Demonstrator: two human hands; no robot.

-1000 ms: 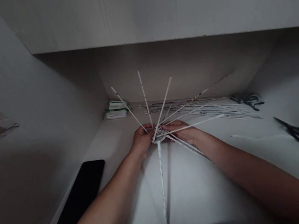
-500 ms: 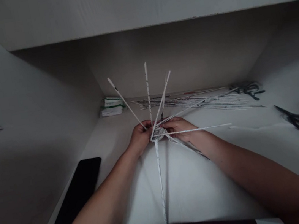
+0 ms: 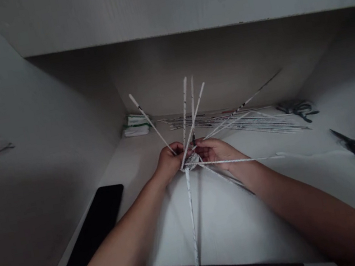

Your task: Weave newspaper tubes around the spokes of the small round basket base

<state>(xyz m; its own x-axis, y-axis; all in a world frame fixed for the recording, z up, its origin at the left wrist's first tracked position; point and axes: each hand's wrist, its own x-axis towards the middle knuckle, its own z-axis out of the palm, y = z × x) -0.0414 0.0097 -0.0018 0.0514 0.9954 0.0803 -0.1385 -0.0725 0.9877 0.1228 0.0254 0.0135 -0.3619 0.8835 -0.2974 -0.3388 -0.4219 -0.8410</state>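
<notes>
Several sticks [image 3: 192, 222] radiate from hub [image 3: 191, 162], one nearward; left hand [image 3: 168, 162] grips hub, right hand [image 3: 216, 150] pinches stick.

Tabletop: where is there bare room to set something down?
Right side: tabletop between the right forearm, the thin white strip and the scissors. Left: between the black slab and the green-banded packet. Crowded: the back, under loose paper rods, and the middle, where spokes fan out from the paper piece between left hand and right hand.

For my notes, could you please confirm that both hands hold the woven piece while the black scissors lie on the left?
Not quite: the black scissors lie on the right, as the head view shows; both hands hold the woven piece.
</notes>
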